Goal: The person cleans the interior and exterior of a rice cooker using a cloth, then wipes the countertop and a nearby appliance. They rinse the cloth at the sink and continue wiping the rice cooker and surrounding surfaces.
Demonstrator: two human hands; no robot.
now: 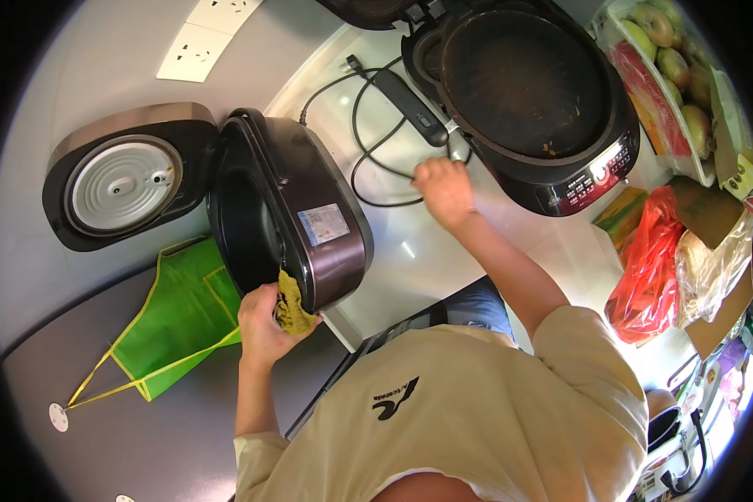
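My left hand (267, 326) grips a yellow cloth (293, 307) at the near rim of a rice cooker (336, 263). The cooker has a dark brown shell, its lid (125, 179) stands open to the left, and its cavity is dark inside. A paper label with writing is on its side. My right hand (444, 188) is low over the white countertop (408, 245), fingers curled at loops of black power cord (367, 154). The hand hides part of the cord; whether it grips it, I cannot tell.
An open electric griddle (527, 81) with crumbs stands at upper right. A black power strip or handle (411, 106) lies beside it. Further right are a tray of fruit (674, 69) and a red plastic bag (646, 276). A green apron (185, 307) hangs at left, below wall sockets (194, 53).
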